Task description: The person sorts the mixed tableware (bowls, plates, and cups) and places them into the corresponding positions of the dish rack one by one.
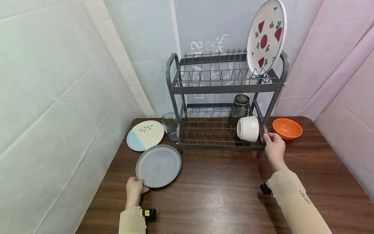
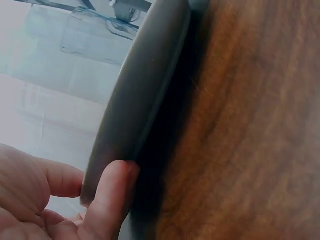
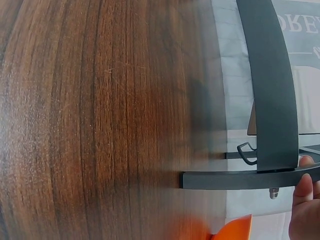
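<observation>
My left hand (image 1: 134, 190) pinches the near-left rim of a round grey plate (image 1: 159, 166), thumb on one side and fingers on the other. In the left wrist view the plate (image 2: 137, 95) appears edge-on, with a dark shadow between it and the wood. At the right, my right hand (image 1: 275, 150) grips the lower front corner post of a dark grey two-tier dish rack (image 1: 225, 88). The right wrist view shows the thumb and a fingertip on the rack's frame (image 3: 240, 180). Just left of that hand, a white ribbed cup (image 1: 249, 129) lies tipped on the lower tier.
A large watermelon-patterned plate (image 1: 266, 39) stands in the upper tier's right end. Behind the cup is an upside-down dark glass (image 1: 240, 109). An orange bowl (image 1: 287, 128) sits right of the rack. A cream-and-blue plate (image 1: 146, 135) and a clear glass (image 1: 169, 125) are at left.
</observation>
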`<state>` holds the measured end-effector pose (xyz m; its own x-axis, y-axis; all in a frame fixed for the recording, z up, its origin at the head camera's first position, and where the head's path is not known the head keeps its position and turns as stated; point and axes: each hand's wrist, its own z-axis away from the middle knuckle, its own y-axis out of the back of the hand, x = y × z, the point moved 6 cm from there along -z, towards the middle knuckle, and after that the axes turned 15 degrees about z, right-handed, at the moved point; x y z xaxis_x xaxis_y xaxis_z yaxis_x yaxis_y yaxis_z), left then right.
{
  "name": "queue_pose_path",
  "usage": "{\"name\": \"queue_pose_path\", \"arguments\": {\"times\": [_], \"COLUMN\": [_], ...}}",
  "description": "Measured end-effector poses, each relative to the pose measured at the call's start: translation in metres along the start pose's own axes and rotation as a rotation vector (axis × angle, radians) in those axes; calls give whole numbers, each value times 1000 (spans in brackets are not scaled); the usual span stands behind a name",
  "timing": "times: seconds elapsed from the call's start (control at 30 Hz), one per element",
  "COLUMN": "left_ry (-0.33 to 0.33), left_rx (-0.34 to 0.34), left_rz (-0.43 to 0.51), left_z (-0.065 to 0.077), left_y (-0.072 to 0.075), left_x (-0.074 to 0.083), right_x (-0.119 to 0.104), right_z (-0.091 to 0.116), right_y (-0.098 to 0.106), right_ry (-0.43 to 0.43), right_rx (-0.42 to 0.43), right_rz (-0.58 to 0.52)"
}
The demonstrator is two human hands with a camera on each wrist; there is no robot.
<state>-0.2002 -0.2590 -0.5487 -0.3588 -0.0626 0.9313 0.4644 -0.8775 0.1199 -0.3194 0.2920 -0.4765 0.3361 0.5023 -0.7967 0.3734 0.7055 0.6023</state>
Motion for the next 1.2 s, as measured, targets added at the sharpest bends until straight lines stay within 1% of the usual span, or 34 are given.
{"name": "queue_pose_path", "arguments": {"times": [0.2,0.33,0.47,0.57,0.63,0.77,0.97,1.13,1.17,1.2], "left_ry": [4,18,36,43,37,8,-11,-35,-39,-46], "left_rx": [-7,-49,-94,-104,-107,-85,-19,-13,-10,-7], "left_rz": [45,82,128,153,167,195,211,237,249,269], "left_z": [4,9,13,14,15,16,17,18,18,19], "left_y": [0,-4,-7,-7,-7,-4,5,9,10,11], "left_x": [5,5,4,4,3,2,-6,-10,-10,-10], "right_x": [0,0,-3,-4,-3,-1,0,1,2,2], "right_z": [1,1,1,0,-1,0,1,0,0,0], "right_y": [0,0,2,2,2,0,-1,0,0,0], "right_ry": [-10,-12,24,47,41,29,19,40,41,49], "right_rx": [-20,-30,12,39,33,15,1,19,18,24], "right_rz": [9,10,14,13,17,31,23,13,-17,-20]}}
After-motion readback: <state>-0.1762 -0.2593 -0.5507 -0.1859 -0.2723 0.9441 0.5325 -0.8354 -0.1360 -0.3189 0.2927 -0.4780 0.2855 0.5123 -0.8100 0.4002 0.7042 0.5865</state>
